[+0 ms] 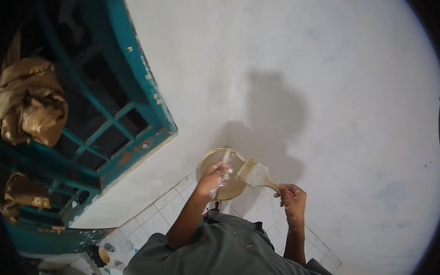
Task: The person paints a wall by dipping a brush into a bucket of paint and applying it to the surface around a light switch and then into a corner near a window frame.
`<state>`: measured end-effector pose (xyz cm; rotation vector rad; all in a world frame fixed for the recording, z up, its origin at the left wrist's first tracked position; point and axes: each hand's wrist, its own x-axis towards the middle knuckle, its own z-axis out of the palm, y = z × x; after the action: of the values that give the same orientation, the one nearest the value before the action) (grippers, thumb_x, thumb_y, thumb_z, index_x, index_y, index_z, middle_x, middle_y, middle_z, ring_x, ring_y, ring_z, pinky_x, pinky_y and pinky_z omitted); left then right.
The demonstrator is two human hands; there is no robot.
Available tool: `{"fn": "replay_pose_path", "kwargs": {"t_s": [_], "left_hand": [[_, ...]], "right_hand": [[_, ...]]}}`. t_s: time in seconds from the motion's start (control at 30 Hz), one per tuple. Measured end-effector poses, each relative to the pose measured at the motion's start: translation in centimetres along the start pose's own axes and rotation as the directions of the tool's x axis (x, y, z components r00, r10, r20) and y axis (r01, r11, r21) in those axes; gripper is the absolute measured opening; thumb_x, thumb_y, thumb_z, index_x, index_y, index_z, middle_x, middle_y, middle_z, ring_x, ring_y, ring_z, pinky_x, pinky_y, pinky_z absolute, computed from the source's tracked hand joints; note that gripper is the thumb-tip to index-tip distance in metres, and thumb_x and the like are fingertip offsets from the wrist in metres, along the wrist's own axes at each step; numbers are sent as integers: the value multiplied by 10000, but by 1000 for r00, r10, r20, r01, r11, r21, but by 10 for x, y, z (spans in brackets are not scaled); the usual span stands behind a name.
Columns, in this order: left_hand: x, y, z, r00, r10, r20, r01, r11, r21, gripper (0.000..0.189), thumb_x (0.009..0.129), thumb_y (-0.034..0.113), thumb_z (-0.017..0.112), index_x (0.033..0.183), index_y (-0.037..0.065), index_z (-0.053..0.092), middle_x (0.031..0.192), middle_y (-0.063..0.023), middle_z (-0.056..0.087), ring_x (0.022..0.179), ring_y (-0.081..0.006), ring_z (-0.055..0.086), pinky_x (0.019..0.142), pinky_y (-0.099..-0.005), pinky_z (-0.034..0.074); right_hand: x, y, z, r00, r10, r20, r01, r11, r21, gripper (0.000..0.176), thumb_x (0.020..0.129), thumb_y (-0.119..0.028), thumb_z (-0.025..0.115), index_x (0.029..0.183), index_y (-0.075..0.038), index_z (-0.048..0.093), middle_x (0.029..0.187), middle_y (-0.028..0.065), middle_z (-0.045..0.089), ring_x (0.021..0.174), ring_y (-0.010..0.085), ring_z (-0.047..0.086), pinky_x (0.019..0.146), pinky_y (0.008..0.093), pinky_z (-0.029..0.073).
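Observation:
A wide paintbrush (255, 175) with pale, paint-coated bristles is held by its wooden handle in my right hand (293, 199). Its bristles point left, beside the rim of a round, cream-coloured bucket (200, 164). My left hand (217, 178) is closed over the bucket, with white smears on its fingers. From its top juts a pale, narrow, stick-like piece (227, 155), whose exact kind I cannot make out. My hand and forearm hide part of the bucket's inside.
A white wall (356, 107) rises ahead and right, carrying my shadow. On the left is a teal window frame (143, 67) with peeling paint and knotted brown cloth (34, 104). White tiles (157, 224) cover the floor; small items, including a white container (117, 273), sit lower left.

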<state>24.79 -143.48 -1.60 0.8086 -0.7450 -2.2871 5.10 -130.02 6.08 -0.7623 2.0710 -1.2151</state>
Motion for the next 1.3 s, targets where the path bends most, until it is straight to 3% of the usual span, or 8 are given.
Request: {"fn": "replay_pose_path", "kwargs": {"t_s": [0.53, 0.73, 0.9, 0.97, 1.07, 1.1, 1.13, 1.3], "left_hand": [[4, 48, -109, 960, 81, -269, -98, 994, -52, 284, 866, 350, 471, 799, 77, 512, 538, 62, 368, 416, -22, 300, 378, -168, 222], [12, 62, -135, 959, 121, -256, -144, 987, -75, 249, 882, 302, 454, 814, 70, 511, 571, 53, 393, 450, -23, 339, 386, -170, 238], [16, 76, -137, 945, 187, -270, -209, 977, -53, 246, 885, 292, 451, 814, 65, 514, 582, 55, 393, 458, -21, 339, 393, -165, 243], [15, 78, -132, 932, 230, -281, -254, 966, -53, 245, 886, 287, 449, 814, 62, 515, 583, 55, 393, 461, -21, 340, 394, -164, 244], [15, 82, -127, 879, 274, -391, -312, 950, -34, 239, 886, 273, 453, 811, 56, 517, 588, 51, 403, 465, -23, 348, 388, -161, 247], [13, 81, -126, 861, 276, -427, -324, 945, -44, 245, 883, 281, 456, 813, 55, 517, 586, 51, 403, 458, -24, 338, 388, -161, 253], [12, 81, -124, 842, 277, -463, -338, 940, -52, 251, 881, 289, 459, 814, 53, 517, 585, 50, 403, 450, -25, 327, 389, -161, 259], [7, 82, -115, 776, 281, -565, -380, 923, -63, 263, 867, 320, 482, 786, 71, 512, 574, 58, 399, 427, -23, 320, 362, -160, 242]], "right_hand": [[58, -2, 125, 858, 58, 510, -387, 726, 568, 209, 822, -125, 529, 949, 38, 491, 737, 100, 585, 514, 85, 436, 495, 201, 383], [110, -34, 165, 632, -192, 751, -417, 732, 538, 231, 805, -80, 526, 1008, 18, 471, 797, 58, 531, 526, 51, 398, 440, 174, 335], [145, -105, 189, 762, -323, 561, 173, 937, 303, 227, 811, -149, 549, 963, 18, 518, 677, -12, 493, 496, 40, 386, 432, 182, 312], [174, -122, 205, 717, -594, 365, 610, 788, 84, 194, 812, -167, 551, 886, 12, 559, 613, -10, 486, 490, 54, 411, 434, 206, 335], [177, -194, 200, 628, -687, 367, 760, 642, -99, 177, 782, -131, 559, 908, -6, 572, 635, 95, 576, 510, 176, 539, 464, 264, 403], [187, -210, 201, 382, -853, 356, 924, 339, -179, 177, 774, -137, 563, 905, -20, 578, 649, 100, 579, 529, 201, 552, 465, 281, 412], [194, -227, 202, 92, -928, 361, 967, -3, -254, 177, 765, -142, 566, 903, -33, 584, 663, 106, 583, 547, 226, 565, 466, 297, 421], [180, -314, 199, -32, -815, 578, 907, -266, -325, 198, 749, -149, 572, 918, -50, 601, 697, 88, 591, 619, 256, 572, 513, 331, 443]]}}
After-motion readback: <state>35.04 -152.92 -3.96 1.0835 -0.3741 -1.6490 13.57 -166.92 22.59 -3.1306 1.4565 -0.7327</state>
